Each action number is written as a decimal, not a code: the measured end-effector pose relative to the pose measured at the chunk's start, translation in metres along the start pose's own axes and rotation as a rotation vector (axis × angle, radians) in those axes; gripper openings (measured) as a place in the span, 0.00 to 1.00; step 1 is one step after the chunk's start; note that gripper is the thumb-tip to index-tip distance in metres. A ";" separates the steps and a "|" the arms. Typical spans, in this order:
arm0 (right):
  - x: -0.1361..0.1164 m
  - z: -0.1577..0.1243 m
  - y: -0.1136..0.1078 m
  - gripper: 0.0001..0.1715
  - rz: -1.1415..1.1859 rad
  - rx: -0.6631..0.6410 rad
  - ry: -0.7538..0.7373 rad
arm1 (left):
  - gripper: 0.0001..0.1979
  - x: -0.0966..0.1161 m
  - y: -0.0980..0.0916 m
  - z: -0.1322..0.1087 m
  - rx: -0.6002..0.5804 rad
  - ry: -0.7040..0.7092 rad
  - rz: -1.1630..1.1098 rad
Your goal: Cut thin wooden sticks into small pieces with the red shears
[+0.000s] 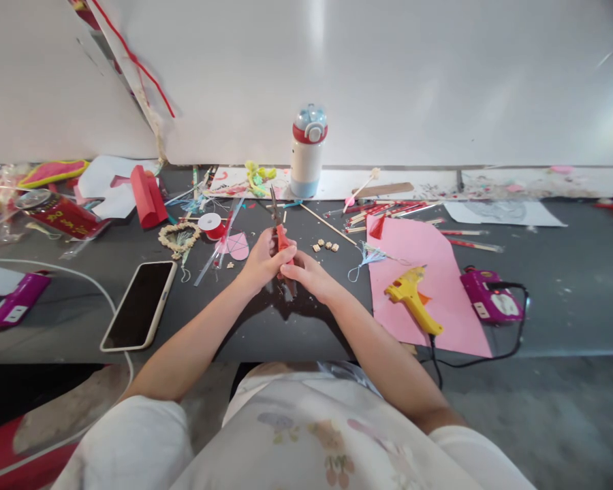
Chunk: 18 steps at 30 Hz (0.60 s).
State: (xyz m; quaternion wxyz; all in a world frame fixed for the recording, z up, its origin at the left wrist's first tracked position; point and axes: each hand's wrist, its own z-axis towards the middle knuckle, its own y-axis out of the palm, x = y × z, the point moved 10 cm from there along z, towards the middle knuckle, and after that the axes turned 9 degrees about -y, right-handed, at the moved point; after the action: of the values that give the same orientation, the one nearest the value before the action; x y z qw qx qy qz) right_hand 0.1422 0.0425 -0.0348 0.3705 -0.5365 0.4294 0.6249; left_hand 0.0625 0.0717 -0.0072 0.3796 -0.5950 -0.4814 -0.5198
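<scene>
White wall backs a dark table (567, 299) littered with craft scraps. At its middle the left hand (258, 262) is closed around what look like red-handled scissors (284, 239) (blades pointing away, towards the bottle (307, 153)), and the right hand (309, 275) pinches the same red part from the other side. With fingers crowded this close, a slip could nick one. A glue gun (413, 299) lies on pink paper (413, 245) nearby; a stray forearm might snag its cord.
</scene>
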 end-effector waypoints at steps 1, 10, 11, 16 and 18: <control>0.000 0.000 0.000 0.26 0.002 0.001 -0.002 | 0.35 0.000 0.000 0.000 -0.004 -0.002 -0.001; -0.005 0.001 -0.005 0.27 -0.118 0.016 -0.059 | 0.31 -0.021 0.010 -0.003 -0.026 -0.250 -0.050; -0.005 0.001 -0.005 0.27 -0.128 0.019 -0.060 | 0.30 -0.022 0.011 -0.003 -0.034 -0.265 -0.050; -0.007 0.000 -0.005 0.30 -0.119 0.020 -0.088 | 0.26 -0.016 0.011 -0.003 -0.033 -0.190 -0.031; -0.008 0.000 -0.004 0.31 -0.091 0.010 -0.098 | 0.25 -0.013 0.010 -0.004 -0.028 -0.162 -0.015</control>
State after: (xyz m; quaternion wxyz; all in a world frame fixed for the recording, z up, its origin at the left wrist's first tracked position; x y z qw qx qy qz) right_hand 0.1469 0.0438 -0.0276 0.4217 -0.5223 0.3893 0.6307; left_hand 0.0709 0.0636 -0.0194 0.3271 -0.6365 -0.5077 -0.4797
